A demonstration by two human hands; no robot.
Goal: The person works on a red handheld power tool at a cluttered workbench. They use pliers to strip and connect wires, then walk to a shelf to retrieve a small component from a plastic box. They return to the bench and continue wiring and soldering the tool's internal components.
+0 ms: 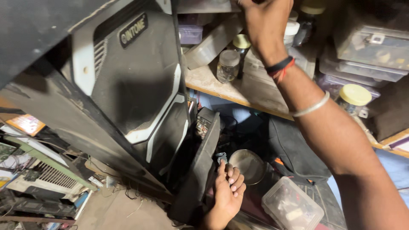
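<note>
— Where's the left hand (pixel 228 191) from where you stand?

— Low, about six o'clock in the head view, fingers curled shut around a small grey-blue part (pixel 221 157) that pokes up at twelve o'clock from the fingertips. It's pressed right against the edge of the black rear panel (pixel 203 166) hanging open off the speaker cabinet (pixel 132 81).

— And the panel's long axis?

— It runs from roughly one o'clock down to seven, tilted away from the cabinet. The little part sits just at its three o'clock side, near the middle of its length, so the left hand is by far the nearer one.

— The right hand (pixel 264 21)?

— Up at twelve o'clock, reaching to the wooden shelf (pixel 204 81) among the jars and plastic boxes. Its fingers run out of the top of the picture, so I cannot tell whether it grips anything. There's a black and red band and a metal bangle on that arm.

— Anything close to the left hand?

— A round metal bowl (pixel 248 165) just at its two o'clock, and a clear plastic box (pixel 292 206) at its three o'clock.
</note>
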